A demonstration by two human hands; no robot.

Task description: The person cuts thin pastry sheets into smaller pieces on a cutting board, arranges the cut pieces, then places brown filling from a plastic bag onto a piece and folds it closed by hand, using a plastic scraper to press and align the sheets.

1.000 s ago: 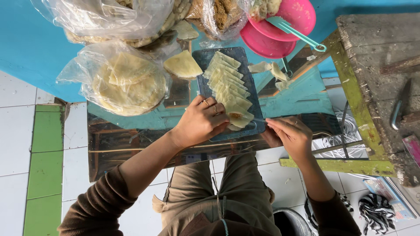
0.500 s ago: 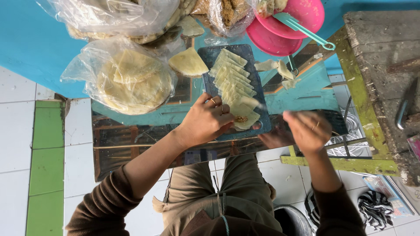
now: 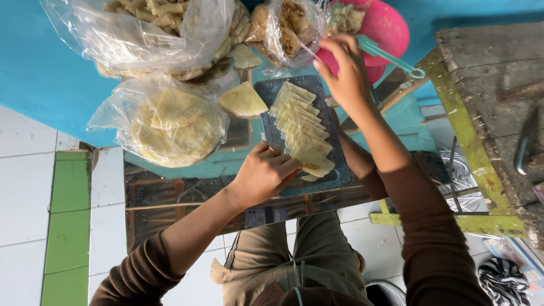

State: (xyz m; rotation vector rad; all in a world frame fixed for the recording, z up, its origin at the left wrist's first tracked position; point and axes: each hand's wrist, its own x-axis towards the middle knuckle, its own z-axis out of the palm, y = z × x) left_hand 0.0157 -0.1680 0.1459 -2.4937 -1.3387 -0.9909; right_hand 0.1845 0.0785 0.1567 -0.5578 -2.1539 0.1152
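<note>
A clear plastic bag of round wrappers (image 3: 170, 122) lies left of the tray; another bag of rolls (image 3: 147, 31) above; a small filling bag (image 3: 289, 28) top centre.

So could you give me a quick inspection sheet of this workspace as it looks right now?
Surface: glass-topped table against a blue wall.
Job's things: dark tray with overlapping pastry wrappers, the nearest showing filling.
Clutter: bag of round wrappers, bag of rolls, loose wedge, pink bowl.
Grippers: left hand rests on the nearest wrapper; right hand reaches toward the filling bag.
Cables: nothing seen.
Surroundings: white and green floor tiles, worn wooden bench.
</note>
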